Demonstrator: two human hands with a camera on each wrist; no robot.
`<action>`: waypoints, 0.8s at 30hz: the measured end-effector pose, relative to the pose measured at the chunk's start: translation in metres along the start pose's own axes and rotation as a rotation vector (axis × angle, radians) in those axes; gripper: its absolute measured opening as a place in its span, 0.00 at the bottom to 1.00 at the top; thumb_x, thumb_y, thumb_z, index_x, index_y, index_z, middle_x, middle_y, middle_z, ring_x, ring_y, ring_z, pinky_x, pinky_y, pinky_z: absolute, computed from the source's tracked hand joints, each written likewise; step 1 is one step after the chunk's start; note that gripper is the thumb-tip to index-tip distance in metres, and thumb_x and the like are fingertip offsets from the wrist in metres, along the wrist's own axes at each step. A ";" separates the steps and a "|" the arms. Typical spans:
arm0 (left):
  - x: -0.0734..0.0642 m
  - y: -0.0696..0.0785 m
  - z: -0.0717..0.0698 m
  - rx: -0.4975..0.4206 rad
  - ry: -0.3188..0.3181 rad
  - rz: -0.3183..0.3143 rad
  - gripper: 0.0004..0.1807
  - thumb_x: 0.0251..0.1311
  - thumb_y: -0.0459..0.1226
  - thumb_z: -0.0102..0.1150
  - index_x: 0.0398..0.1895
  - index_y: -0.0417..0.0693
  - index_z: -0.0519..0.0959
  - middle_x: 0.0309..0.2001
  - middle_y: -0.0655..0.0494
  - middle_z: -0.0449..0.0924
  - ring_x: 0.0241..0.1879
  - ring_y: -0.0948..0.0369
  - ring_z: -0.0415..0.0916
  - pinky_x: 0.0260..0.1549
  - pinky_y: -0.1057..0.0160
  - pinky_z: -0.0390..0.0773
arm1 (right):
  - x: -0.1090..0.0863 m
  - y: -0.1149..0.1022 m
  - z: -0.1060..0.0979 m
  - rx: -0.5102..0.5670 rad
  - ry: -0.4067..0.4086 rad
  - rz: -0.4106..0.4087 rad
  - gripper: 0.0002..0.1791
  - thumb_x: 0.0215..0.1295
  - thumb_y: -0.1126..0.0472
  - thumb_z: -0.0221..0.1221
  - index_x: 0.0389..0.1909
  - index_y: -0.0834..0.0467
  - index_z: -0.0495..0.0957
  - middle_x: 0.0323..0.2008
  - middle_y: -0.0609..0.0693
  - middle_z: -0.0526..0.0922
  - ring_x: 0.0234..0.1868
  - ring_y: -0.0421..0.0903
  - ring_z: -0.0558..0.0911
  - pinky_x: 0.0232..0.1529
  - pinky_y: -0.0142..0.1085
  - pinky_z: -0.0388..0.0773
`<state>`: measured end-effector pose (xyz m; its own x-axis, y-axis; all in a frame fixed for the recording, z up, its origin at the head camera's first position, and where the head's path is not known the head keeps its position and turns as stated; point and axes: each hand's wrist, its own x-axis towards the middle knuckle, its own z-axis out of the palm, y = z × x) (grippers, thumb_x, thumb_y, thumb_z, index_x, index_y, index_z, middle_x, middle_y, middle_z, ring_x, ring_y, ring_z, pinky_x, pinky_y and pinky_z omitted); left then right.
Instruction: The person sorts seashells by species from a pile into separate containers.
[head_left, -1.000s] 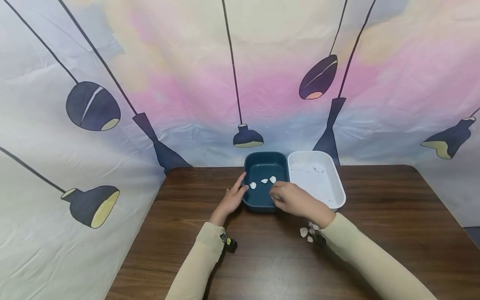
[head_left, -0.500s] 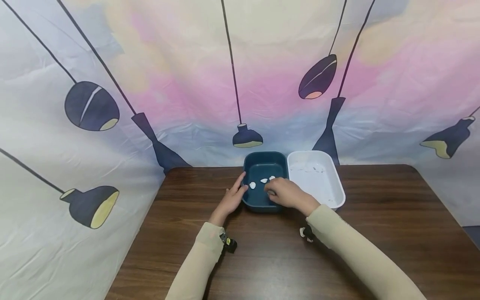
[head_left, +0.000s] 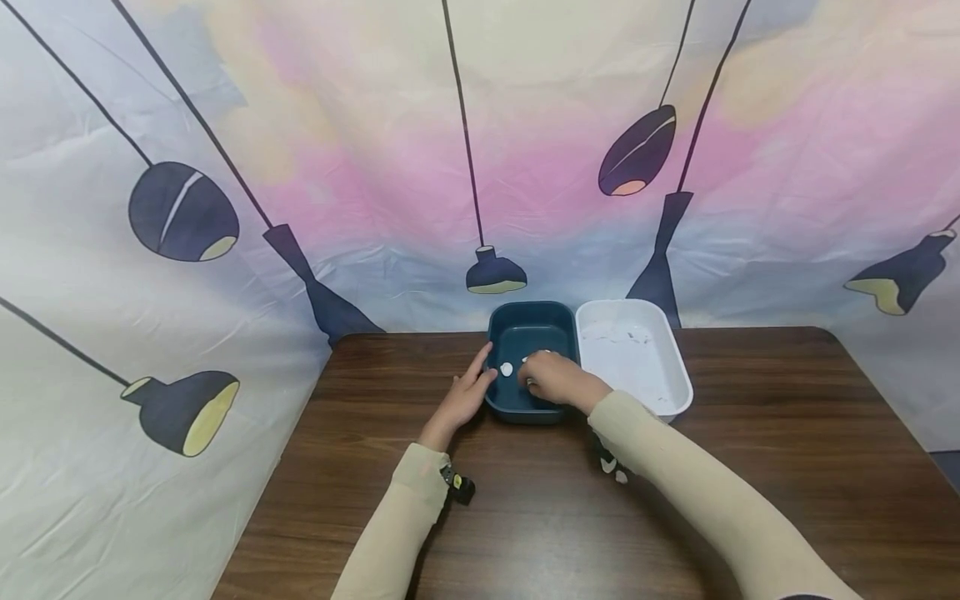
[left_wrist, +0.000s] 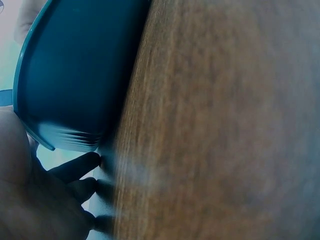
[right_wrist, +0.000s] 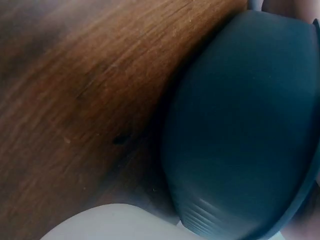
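Observation:
In the head view, a teal tray [head_left: 528, 414] stands at the back of the table. My left hand [head_left: 463, 398] rests against its left side, fingers extended at the rim. The left wrist view shows those fingers [left_wrist: 75, 167] spread by the tray's outer corner. My right hand [head_left: 553, 377] reaches inside the tray with curled fingers, pinching a small pale piece that looks like a seashell [head_left: 531, 382], mostly hidden. A white seashell [head_left: 507, 369] lies in the tray left of this hand. Other white pieces behind the knuckles are nearly covered.
A white tray [head_left: 637, 362] with small dark specks adjoins the teal tray on the right. More pale seashells [head_left: 621, 477] lie on the brown table [head_left: 517, 517], partly hidden under the right sleeve. A printed cloth [head_left: 375, 167] hangs directly behind the table.
My right hand has moved left and slightly up inside the teal tray, now covering the pieces at its middle. The right sleeve hides more of the table seashells. The left hand stays put.

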<state>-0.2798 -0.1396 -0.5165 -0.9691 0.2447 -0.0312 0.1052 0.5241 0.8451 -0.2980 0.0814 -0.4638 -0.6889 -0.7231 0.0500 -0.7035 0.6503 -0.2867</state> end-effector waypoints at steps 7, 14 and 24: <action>-0.002 -0.006 0.004 -0.006 -0.020 0.006 0.33 0.85 0.50 0.38 0.87 0.68 0.48 0.84 0.47 0.52 0.81 0.41 0.53 0.77 0.32 0.29 | 0.004 0.003 0.008 0.044 -0.017 0.039 0.09 0.68 0.74 0.65 0.40 0.61 0.91 0.42 0.54 0.90 0.47 0.53 0.88 0.51 0.47 0.86; -0.001 -0.006 0.006 -0.013 -0.007 -0.001 0.33 0.85 0.50 0.38 0.87 0.68 0.48 0.84 0.48 0.52 0.81 0.42 0.52 0.77 0.33 0.28 | 0.001 0.010 0.009 0.031 0.005 0.021 0.09 0.70 0.71 0.65 0.45 0.62 0.91 0.42 0.55 0.88 0.46 0.52 0.85 0.50 0.46 0.85; 0.001 -0.002 0.002 -0.010 0.005 0.002 0.33 0.84 0.49 0.40 0.88 0.65 0.49 0.84 0.47 0.52 0.81 0.41 0.51 0.77 0.33 0.27 | -0.035 -0.003 -0.021 0.081 0.137 -0.038 0.12 0.68 0.74 0.63 0.48 0.64 0.90 0.43 0.55 0.88 0.45 0.50 0.86 0.49 0.45 0.85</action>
<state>-0.2805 -0.1393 -0.5193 -0.9700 0.2419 -0.0265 0.1052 0.5150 0.8507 -0.2758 0.1095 -0.4442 -0.6831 -0.7049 0.1912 -0.7172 0.5979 -0.3580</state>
